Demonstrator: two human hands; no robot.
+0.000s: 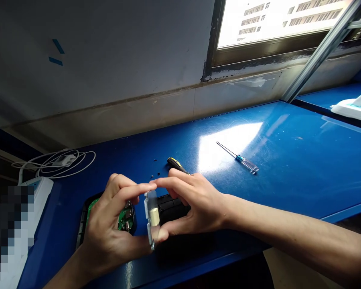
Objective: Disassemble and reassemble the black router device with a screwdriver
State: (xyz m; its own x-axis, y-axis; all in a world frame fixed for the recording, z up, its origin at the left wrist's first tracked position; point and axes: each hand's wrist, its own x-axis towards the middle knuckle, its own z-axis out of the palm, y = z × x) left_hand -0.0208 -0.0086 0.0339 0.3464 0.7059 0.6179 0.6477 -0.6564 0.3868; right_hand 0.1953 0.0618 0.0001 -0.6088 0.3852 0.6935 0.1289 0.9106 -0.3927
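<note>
Between my two hands, above the front of the blue table, is a thin clear plastic piece with a pale yellow block on its face and notches along one edge. My left hand pinches it at its left side, thumb below and index finger on top. From the other side my right hand grips it too, thumb low and fingertip at the top edge. Behind my left hand lies a black housing with a green circuit board, partly covered. A black plastic casing sits behind my right hand, also partly hidden.
A yellow-and-black screwdriver handle lies beyond my right hand, near several small screws. Farther right rests a clear-handled screwdriver. A coiled white cable is at the back left, by a white device. A metal post stands right.
</note>
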